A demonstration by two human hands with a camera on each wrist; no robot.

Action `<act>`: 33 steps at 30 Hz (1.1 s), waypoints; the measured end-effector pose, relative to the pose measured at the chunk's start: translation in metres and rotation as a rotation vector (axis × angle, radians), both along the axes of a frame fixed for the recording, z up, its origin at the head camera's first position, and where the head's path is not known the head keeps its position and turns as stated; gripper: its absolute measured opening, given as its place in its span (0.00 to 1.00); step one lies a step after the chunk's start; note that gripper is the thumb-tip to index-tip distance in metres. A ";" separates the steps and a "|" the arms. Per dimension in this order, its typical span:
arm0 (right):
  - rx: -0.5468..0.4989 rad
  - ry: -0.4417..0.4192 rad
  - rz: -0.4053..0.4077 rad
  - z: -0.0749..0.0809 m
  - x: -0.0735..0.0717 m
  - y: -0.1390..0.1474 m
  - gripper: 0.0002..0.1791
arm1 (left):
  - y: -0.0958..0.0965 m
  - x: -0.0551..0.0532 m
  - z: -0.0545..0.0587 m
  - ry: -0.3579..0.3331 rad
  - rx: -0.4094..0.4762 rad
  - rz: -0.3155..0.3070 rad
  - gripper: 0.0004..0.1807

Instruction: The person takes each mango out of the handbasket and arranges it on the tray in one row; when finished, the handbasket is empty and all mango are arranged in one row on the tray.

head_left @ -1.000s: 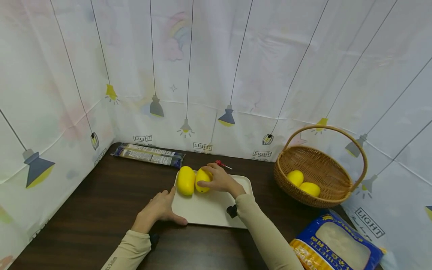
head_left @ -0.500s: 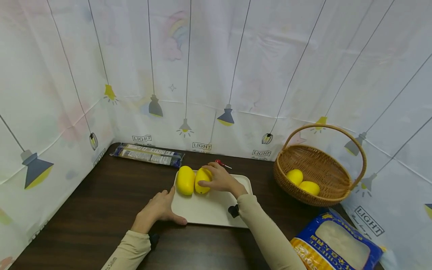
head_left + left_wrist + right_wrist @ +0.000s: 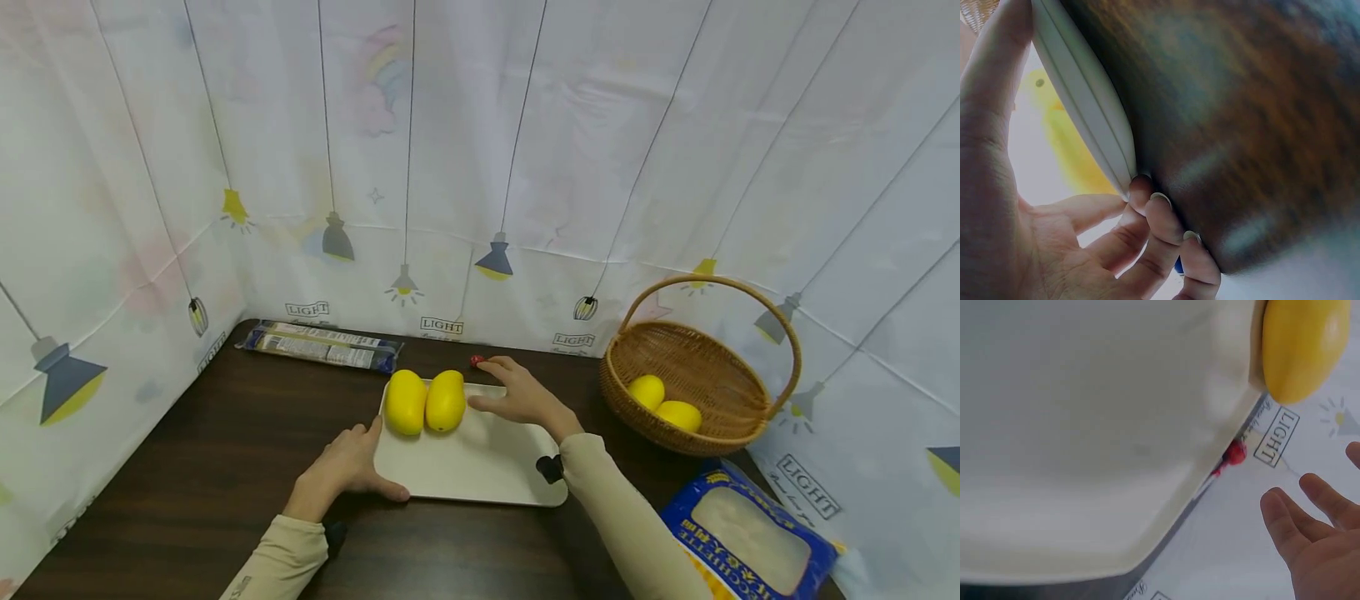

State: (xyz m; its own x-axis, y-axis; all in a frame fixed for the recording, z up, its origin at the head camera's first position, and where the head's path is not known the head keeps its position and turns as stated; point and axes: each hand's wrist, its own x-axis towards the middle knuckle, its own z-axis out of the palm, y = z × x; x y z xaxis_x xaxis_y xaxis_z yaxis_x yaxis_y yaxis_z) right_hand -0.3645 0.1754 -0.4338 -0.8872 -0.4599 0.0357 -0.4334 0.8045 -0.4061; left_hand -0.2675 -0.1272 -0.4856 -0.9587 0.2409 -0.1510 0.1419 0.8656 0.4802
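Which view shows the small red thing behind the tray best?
The right wrist view: the red thing lies sharp just past the tray rim, a thin stick trailing from it, like a lollipop. The head view shows only a red dot by the right hand. The left wrist view does not show it.

Two arms in beige sleeves reach forward. The left hand [image 3: 341, 469] lies low with fingers curled and thumb extended; the right hand [image 3: 525, 398] hovers, fingers straight and spread.

both arms wear beige long sleeves with small black wrist devices.
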 end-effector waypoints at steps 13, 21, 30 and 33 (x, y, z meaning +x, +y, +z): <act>0.042 0.084 -0.072 0.038 0.012 0.057 0.44 | 0.001 0.001 0.001 0.014 -0.006 -0.019 0.76; 0.034 0.151 -0.126 0.053 0.017 0.098 0.42 | 0.001 0.002 0.003 0.020 0.010 -0.026 0.76; 0.062 0.156 -0.205 0.064 0.021 0.149 0.43 | 0.002 0.000 0.002 0.016 0.003 -0.025 0.76; 0.060 0.155 -0.233 0.068 0.023 0.165 0.43 | 0.001 0.000 0.001 0.021 0.002 -0.022 0.76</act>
State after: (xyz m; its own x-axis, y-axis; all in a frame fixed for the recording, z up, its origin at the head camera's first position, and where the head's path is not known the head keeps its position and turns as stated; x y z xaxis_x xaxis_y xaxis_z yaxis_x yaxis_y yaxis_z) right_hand -0.3411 0.3405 -0.3662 -0.9554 -0.2496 0.1580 -0.2872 0.9103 -0.2982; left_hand -0.2671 -0.1262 -0.4842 -0.9561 0.2626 -0.1302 0.1713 0.8612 0.4785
